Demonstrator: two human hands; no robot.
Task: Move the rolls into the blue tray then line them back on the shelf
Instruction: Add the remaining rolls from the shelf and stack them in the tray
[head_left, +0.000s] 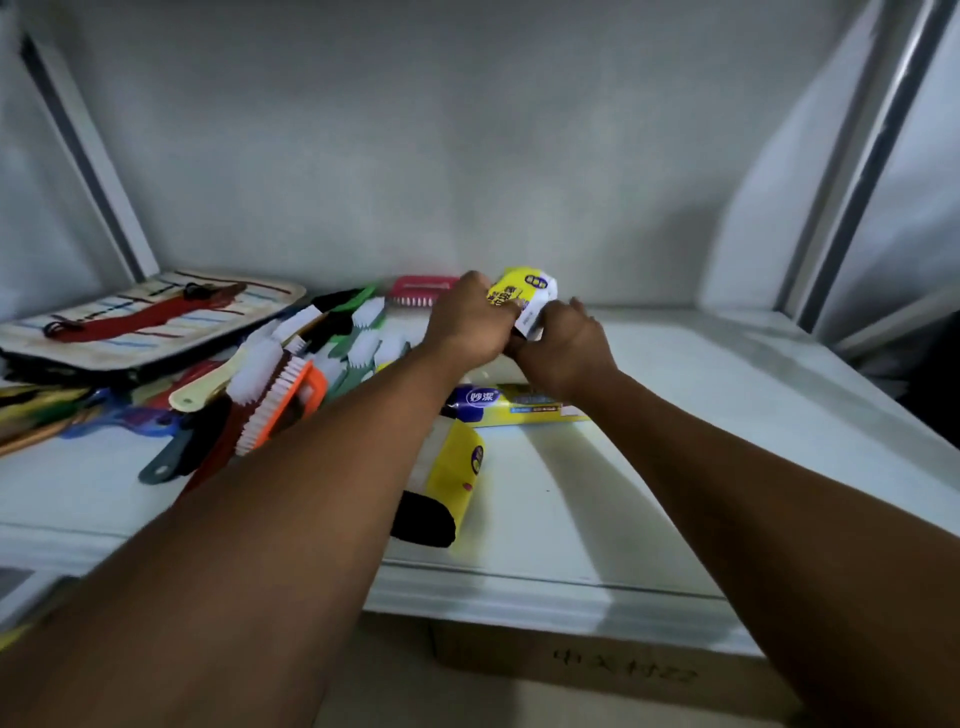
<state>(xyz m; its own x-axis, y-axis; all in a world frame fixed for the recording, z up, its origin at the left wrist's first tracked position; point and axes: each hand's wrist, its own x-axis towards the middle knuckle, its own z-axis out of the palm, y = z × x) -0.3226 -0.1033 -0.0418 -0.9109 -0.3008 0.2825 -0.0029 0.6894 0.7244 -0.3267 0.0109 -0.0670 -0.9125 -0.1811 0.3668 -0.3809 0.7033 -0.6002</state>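
At the back of the white shelf (675, 467), the left hand (465, 325) and right hand (563, 345) meet around one roll (525, 293). The fingers of both are curled on it, and it seems to be lifted just off the surface near the rear wall. It is a short cylinder in glossy yellow-and-white printed wrap. Nearer, under the wrists, a second roll (519, 408) lies crosswise, long and slim. A third roll (457, 478) lies askew toward the front edge, yellow film with a dull black end. No blue tray shows, so I cannot tell which half of the job this is. The two loose rolls form no row, so the lining-up is unfinished. To the left sits a heap of plastic scrubbing brushes (280, 384) with white bristles, and beyond them a striped woven mat (156, 317).
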